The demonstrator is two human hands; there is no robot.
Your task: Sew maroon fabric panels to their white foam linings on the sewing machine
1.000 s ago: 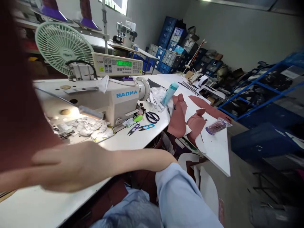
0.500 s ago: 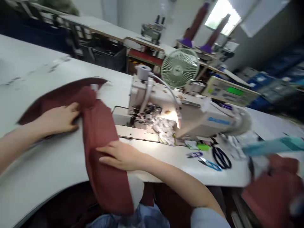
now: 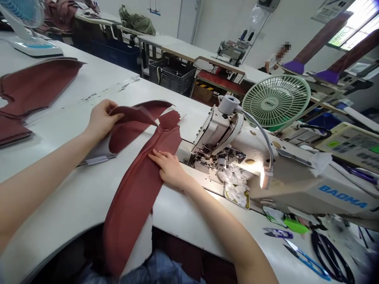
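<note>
My forearms [image 3: 38, 177] bare, slim, tapering to wrists. Left hand [image 3: 102, 120] and right hand [image 3: 169, 169] bare, fingers slender. Only clothing showing: rumpled pale blue cloth [image 3: 151, 270], below counter edge.

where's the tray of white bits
In the head view, the tray of white pieces sits just right of the right hand, below the lit lamp head of the BAOMA sewing machine.

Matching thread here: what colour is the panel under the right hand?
The panel is plain maroon, best seen in the head view.
</note>
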